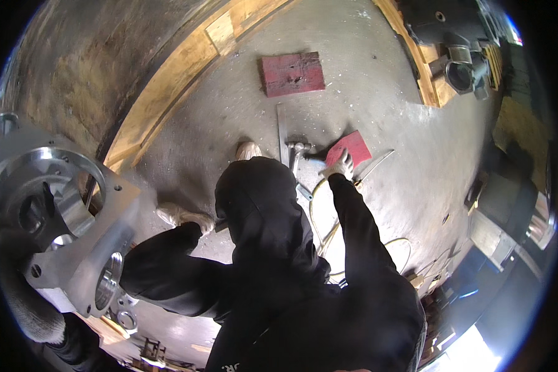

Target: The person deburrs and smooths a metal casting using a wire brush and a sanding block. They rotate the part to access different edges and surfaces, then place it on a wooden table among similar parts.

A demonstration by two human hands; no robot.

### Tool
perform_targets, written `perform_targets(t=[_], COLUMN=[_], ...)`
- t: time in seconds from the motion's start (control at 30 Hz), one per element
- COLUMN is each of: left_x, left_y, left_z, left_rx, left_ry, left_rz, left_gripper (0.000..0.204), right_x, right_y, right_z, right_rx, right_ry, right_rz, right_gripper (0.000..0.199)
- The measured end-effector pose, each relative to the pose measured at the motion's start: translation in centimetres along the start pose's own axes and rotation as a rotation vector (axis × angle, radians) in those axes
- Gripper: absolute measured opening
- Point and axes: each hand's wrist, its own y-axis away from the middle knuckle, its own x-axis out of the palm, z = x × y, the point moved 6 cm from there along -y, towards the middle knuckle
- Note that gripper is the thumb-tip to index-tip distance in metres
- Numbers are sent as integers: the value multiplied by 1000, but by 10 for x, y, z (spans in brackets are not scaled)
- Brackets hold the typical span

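Head view: I look down own dark-clad body toward concrete floor (384, 93). Right hand (341, 165), gloved, at 1 o'clock, touching small red block (352, 147) on floor; fingers hidden, so I cannot tell grip. Left hand (40, 310), grey glove, at 8 o'clock, partly cut off by rim, clasping large machined metal housing (62, 223). Second red block (291, 73) at 12 o'clock. Hammer-like tool (297, 149) beside right hand, hard to make out.

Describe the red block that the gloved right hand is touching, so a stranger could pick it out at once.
Start on the grey concrete floor, ahead of the person's dark-trousered knee. The right hand in a pale glove rests on the small red block. The other red block lies farther away, larger, darker and untouched.
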Motion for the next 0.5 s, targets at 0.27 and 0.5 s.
perform_targets(t=[0.27,0.5], left_x=[2,-38], left_y=[13,-38], left_z=[6,-23], left_rx=[-26,-417], left_ry=[-10,116], left_rz=[-48,-207], left_gripper=[39,39], right_x=[-5,-195], right_y=[5,88], right_z=[-52,-29], right_rx=[-10,-296], right_ry=[-110,-1115], right_rz=[-176,-530], right_gripper=[36,41])
